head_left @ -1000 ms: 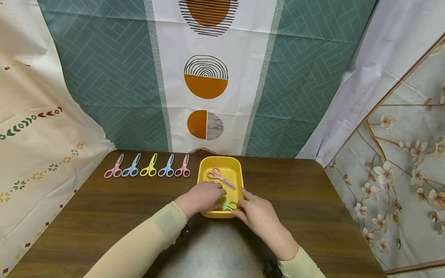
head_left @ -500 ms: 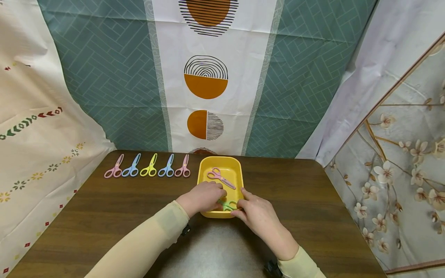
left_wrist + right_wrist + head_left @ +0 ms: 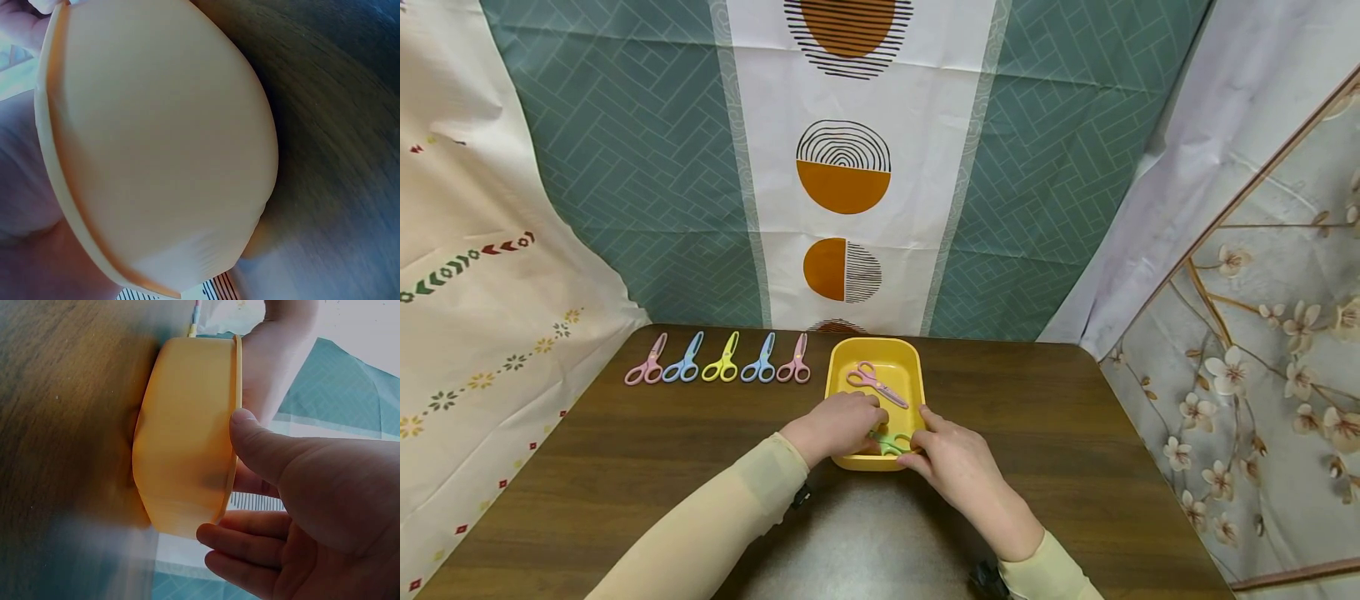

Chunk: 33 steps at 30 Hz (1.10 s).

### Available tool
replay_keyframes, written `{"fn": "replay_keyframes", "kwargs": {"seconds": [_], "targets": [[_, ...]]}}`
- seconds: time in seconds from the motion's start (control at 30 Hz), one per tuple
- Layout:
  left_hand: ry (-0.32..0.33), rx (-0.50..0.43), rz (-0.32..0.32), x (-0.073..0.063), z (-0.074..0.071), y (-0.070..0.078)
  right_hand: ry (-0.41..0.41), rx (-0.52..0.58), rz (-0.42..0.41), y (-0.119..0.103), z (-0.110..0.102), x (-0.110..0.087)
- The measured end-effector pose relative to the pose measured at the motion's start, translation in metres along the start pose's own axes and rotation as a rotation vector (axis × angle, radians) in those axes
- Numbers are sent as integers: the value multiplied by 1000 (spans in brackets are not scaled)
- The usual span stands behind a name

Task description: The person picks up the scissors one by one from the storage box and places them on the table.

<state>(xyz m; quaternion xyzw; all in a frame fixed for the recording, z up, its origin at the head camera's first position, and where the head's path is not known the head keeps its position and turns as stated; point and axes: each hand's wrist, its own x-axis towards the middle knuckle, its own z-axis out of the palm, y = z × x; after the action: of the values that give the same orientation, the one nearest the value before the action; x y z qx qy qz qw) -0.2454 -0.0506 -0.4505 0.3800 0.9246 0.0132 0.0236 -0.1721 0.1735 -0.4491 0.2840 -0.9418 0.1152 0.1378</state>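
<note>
A pair of green scissors [image 3: 891, 444] lies at the near end of a yellow plastic bin [image 3: 913, 354]. My left hand [image 3: 837, 425] reaches over the bin's left wall, its curled fingers and thumb at the blade end of the green scissors, which they partly hide. At the near right corner my right hand [image 3: 958, 462] grips the bin's rim; in the right wrist view its thumb rests on the rim. One finger bends inside, right at the scissors' handle. Pink scissors [image 3: 877, 384] lie slantwise farther back in the bin.
Left of the bin, several scissors stand in a row along the table's back edge: pink [image 3: 646, 360], blue [image 3: 683, 358], yellow [image 3: 722, 358], blue [image 3: 760, 358] and pink [image 3: 794, 360]. A patterned curtain [image 3: 850, 275] hangs behind the brown wooden table [image 3: 1037, 417].
</note>
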Motion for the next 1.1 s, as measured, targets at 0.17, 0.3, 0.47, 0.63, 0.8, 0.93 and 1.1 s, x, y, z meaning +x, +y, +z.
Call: {"fn": "replay_keyframes", "kwargs": {"seconds": [0.17, 0.3, 0.47, 0.63, 0.8, 0.93, 1.1], "targets": [[0, 11, -1, 2, 2, 0, 5, 6, -1, 0, 0, 0], [3, 19, 4, 2, 3, 0, 19, 0, -9, 0, 1, 0], [6, 12, 1, 3, 4, 0, 25, -8, -13, 0, 1, 0], [8, -2, -13, 4, 6, 0, 21, -10, -13, 0, 1, -1], [14, -8, -20, 6, 8, 0, 27, -10, -16, 0, 1, -1], [23, -9, -12, 7, 8, -1, 26, -8, -11, 0, 1, -1], [29, -6, -4, 8, 10, -2, 23, -3, -5, 0, 1, 0]]}}
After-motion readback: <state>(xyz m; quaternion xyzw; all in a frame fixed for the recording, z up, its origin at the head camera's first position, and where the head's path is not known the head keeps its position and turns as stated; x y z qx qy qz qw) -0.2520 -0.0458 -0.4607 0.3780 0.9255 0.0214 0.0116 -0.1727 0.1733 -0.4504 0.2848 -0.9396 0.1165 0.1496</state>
